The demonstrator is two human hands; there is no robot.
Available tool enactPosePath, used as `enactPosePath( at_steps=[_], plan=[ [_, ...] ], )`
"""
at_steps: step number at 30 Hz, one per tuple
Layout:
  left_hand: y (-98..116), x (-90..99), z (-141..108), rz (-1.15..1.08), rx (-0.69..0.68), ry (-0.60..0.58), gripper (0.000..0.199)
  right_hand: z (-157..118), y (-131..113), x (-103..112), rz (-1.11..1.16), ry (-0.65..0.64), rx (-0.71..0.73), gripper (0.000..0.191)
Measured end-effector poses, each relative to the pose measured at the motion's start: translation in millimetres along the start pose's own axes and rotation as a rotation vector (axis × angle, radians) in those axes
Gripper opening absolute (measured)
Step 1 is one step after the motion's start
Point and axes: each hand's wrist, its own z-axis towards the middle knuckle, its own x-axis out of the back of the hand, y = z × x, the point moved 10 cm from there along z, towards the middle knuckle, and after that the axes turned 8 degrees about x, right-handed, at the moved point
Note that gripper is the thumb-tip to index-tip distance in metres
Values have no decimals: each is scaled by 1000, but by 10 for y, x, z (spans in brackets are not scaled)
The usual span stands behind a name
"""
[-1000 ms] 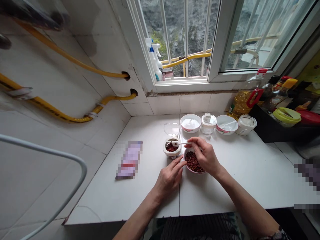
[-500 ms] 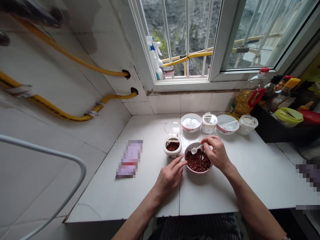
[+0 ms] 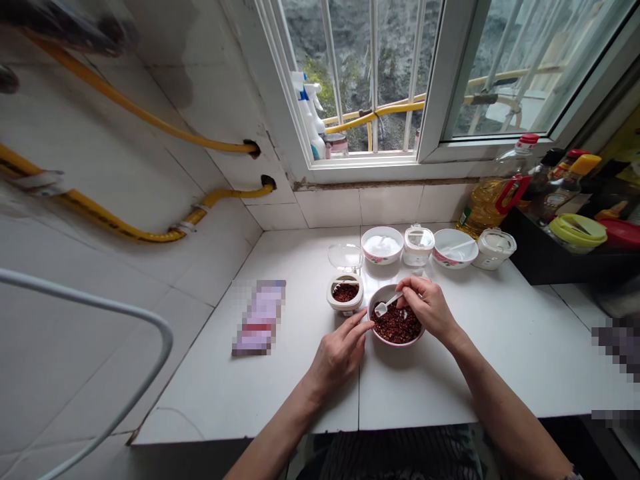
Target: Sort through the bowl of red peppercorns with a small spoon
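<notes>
A bowl [image 3: 399, 341] of dark red peppercorn-like bits stands on the white tiled counter. My right hand [image 3: 424, 303] pinches the handle of a small white spoon [image 3: 381, 309], whose head is over the bits at the bowl's left side. My left hand [image 3: 345, 347] touches the bowl's left rim with its fingertips, fingers a little apart, gripping nothing. Just left of the bowl is a small container [image 3: 345, 303] with its clear lid up, holding similar red bits.
Behind stand a bowl of white powder [image 3: 383, 247], a lidded jar [image 3: 419, 245], a bowl with a spoon [image 3: 455, 250] and another jar [image 3: 494, 250]. An oil bottle [image 3: 487, 200] is at back right, a purple packet [image 3: 260, 317] at left.
My right hand has moved slightly left and down, bringing the spoon's head nearer the bowl's left side. My left hand stays at the rim.
</notes>
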Motion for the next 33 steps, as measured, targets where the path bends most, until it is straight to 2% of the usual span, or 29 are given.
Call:
enactPosePath(
  at_steps=[7, 23, 26, 29, 31, 33],
  plan=[
    [-1, 1, 5, -9, 8, -8, 42, -47, 220, -34, 288, 32, -223, 16],
    [8, -3, 9, -14, 2, -5, 40, -25, 300, -3, 361, 86, -260, 21],
    [16, 4, 12, -18, -4, 1, 40, -2, 221, 5, 379, 134, -222, 23],
    [16, 8, 9, -15, -10, 5, 39, 22, 20, -10, 351, 184, -114, 21],
    [8, 7, 5, -14, -7, 6, 38, 34, -168, -45, 265, 196, 8, 18],
    [5, 3, 3, -13, -6, 5, 36, 42, -412, -145, 93, 139, 198, 15]
  ],
)
